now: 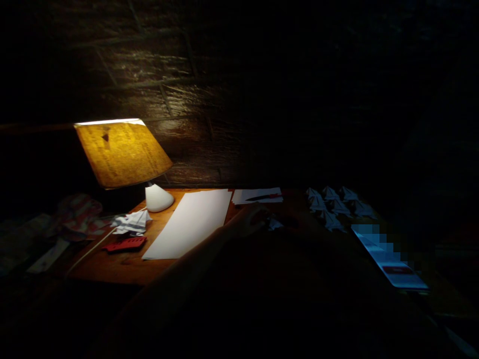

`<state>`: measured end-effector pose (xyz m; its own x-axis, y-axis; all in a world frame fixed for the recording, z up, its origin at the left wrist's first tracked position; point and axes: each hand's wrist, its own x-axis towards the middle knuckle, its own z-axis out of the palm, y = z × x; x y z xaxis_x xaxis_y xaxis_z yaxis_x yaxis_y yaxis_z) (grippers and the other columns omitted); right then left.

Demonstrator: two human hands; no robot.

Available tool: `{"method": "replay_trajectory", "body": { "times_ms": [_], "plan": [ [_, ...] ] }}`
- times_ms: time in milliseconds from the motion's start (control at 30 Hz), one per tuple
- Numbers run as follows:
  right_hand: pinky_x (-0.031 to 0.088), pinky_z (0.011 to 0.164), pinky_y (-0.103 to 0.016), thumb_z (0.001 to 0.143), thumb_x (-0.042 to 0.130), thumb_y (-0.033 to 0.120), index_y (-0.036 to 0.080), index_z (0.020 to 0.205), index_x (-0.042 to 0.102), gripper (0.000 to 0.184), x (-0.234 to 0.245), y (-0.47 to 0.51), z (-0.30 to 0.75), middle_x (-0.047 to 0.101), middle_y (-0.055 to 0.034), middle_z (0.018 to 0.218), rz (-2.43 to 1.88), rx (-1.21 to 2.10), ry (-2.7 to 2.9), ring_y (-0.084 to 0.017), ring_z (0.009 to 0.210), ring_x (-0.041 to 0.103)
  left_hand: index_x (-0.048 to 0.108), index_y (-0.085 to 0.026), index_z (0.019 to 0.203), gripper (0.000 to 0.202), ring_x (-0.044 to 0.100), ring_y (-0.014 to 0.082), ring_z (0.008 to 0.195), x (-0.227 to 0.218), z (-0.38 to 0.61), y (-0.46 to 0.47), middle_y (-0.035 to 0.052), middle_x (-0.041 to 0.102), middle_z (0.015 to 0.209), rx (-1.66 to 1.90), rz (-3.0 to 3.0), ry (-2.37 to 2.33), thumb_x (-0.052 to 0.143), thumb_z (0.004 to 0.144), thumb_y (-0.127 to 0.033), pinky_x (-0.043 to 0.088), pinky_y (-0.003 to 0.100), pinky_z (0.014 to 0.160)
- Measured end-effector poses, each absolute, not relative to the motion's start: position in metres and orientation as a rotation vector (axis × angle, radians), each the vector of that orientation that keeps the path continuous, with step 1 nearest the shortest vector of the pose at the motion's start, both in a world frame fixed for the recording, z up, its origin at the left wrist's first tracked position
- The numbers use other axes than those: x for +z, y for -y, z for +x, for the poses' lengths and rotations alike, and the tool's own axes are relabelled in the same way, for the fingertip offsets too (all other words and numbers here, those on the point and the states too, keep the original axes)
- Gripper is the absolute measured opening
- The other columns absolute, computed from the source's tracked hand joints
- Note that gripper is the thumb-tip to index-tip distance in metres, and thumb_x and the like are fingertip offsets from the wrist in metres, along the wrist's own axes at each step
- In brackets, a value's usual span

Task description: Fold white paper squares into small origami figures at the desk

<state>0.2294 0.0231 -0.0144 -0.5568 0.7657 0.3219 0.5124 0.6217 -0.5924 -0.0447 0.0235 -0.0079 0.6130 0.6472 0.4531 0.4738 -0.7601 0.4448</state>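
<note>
Brick wall [149, 65] rises behind the tabletop [112, 267], lit only where the lamp [123, 153] throws its glow, and the rest of the room sinks into dark. Near the middle of the tabletop, a small paper scrap [275, 224] shows white against the shadow, right at my left hand [249, 219]. That hand is only a dim shape, reaching forward with the scrap at its far side. I can't tell how far open it is, or whether it has hold of the scrap or only lies beside it. My forearm [179, 279] crosses in from the lower left, and I can't pick out my right hand in the dark.

Just left of my hand lies a long white sheet [189, 224], and beyond it a second sheet [257, 196] carries a dark pen [264, 197]. To the right, folded paper shapes [331, 207] sit in a loose cluster, with a blue booklet [392, 264], partly blurred, nearer me. Further left, past the lamp's white base [159, 197], are a crumpled paper fold [132, 223], a red object [124, 244] and a striped cloth [77, 217].
</note>
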Motion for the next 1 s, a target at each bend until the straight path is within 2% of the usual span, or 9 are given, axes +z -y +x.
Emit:
{"method": "replay_trajectory", "body": {
  "times_ms": [133, 233, 300, 400, 500, 600, 667, 833, 1000],
  "plan": [
    [0.054, 0.094, -0.048, 0.086, 0.068, 0.04, 0.019, 0.125, 0.07, 0.044, -0.017, -0.025, 0.228, 0.073, -0.0129, 0.124, -0.993, 0.531, 2.262, -0.031, 0.111, 0.07, 0.053, -0.022, 0.136, 0.055, 0.059, 0.0268, 0.122, -0.001, -0.036, -0.013, 0.0122, 0.061, 0.13, 0.871, 2.582, -0.793, 0.073, 0.085, -0.029, 0.049, 0.045, 0.105],
    [0.056, 0.091, -0.045, 0.088, 0.067, 0.038, 0.02, 0.125, 0.07, 0.041, -0.016, -0.025, 0.227, 0.074, -0.0119, 0.122, -0.989, 0.536, 2.259, -0.029, 0.106, 0.071, 0.056, -0.024, 0.134, 0.062, 0.059, 0.0282, 0.12, 0.002, -0.028, -0.008, 0.0118, 0.061, 0.13, 0.82, 2.623, -0.808, 0.081, 0.079, -0.037, 0.051, 0.044, 0.102],
    [0.055, 0.092, -0.044, 0.089, 0.066, 0.038, 0.021, 0.129, 0.068, 0.043, -0.014, -0.024, 0.226, 0.073, -0.0116, 0.125, -0.952, 0.556, 2.266, -0.029, 0.108, 0.071, 0.062, -0.024, 0.127, 0.05, 0.061, 0.0273, 0.117, 0.002, -0.023, -0.008, 0.0099, 0.063, 0.126, 0.79, 2.652, -0.859, 0.079, 0.082, -0.035, 0.052, 0.043, 0.1],
    [0.055, 0.093, -0.045, 0.089, 0.067, 0.041, 0.022, 0.129, 0.068, 0.044, -0.009, -0.021, 0.225, 0.072, -0.0124, 0.125, -0.92, 0.572, 2.258, -0.029, 0.11, 0.07, 0.068, -0.023, 0.115, 0.027, 0.064, 0.0239, 0.109, -0.003, -0.018, -0.011, 0.0071, 0.067, 0.115, 0.831, 2.66, -0.904, 0.066, 0.088, -0.02, 0.053, 0.039, 0.095],
    [0.056, 0.089, -0.043, 0.086, 0.071, 0.045, 0.023, 0.125, 0.07, 0.045, -0.006, -0.018, 0.225, 0.075, -0.0108, 0.116, -0.918, 0.615, 2.228, -0.028, 0.104, 0.071, 0.069, -0.021, 0.109, 0.025, 0.067, 0.0217, 0.103, -0.007, -0.016, -0.014, 0.0056, 0.07, 0.108, 0.944, 2.577, -0.923, 0.061, 0.086, -0.012, 0.053, 0.036, 0.091],
    [0.057, 0.081, -0.038, 0.077, 0.08, 0.046, 0.024, 0.126, 0.069, 0.054, -0.006, -0.016, 0.225, 0.076, -0.0084, 0.111, -0.935, 0.651, 2.208, -0.027, 0.095, 0.072, 0.07, -0.021, 0.101, 0.017, 0.068, 0.0204, 0.094, -0.008, -0.017, -0.015, 0.0042, 0.072, 0.099, 1.083, 2.464, -0.994, 0.063, 0.087, -0.014, 0.054, 0.035, 0.086],
    [0.057, 0.078, -0.037, 0.078, 0.079, 0.045, 0.024, 0.127, 0.068, 0.055, -0.007, -0.016, 0.225, 0.076, -0.0074, 0.11, -0.949, 0.656, 2.195, -0.026, 0.093, 0.072, 0.069, -0.021, 0.098, 0.011, 0.068, 0.0199, 0.09, -0.008, -0.017, -0.015, 0.004, 0.073, 0.096, 1.153, 2.421, -1.025, 0.064, 0.088, -0.018, 0.054, 0.034, 0.083],
    [0.055, 0.077, -0.037, 0.092, 0.063, 0.038, 0.024, 0.108, 0.075, 0.025, -0.006, -0.015, 0.22, 0.078, -0.0064, 0.101, -0.999, 0.564, 2.13, -0.025, 0.088, 0.072, 0.069, -0.021, 0.098, 0.009, 0.066, 0.0204, 0.093, -0.005, -0.017, -0.015, 0.0055, 0.071, 0.099, 1.208, 2.496, -1.005, 0.067, 0.092, -0.028, 0.053, 0.035, 0.083],
    [0.056, 0.074, -0.036, 0.09, 0.061, 0.033, 0.022, 0.106, 0.076, 0.025, -0.002, -0.011, 0.214, 0.078, -0.006, 0.096, -0.96, 0.62, 1.972, -0.024, 0.085, 0.072, 0.072, -0.021, 0.099, 0.016, 0.067, 0.0198, 0.09, -0.006, -0.017, -0.015, 0.0058, 0.071, 0.096, 1.32, 2.43, -1.045, 0.069, 0.093, -0.035, 0.053, 0.033, 0.08]
  ]
}}
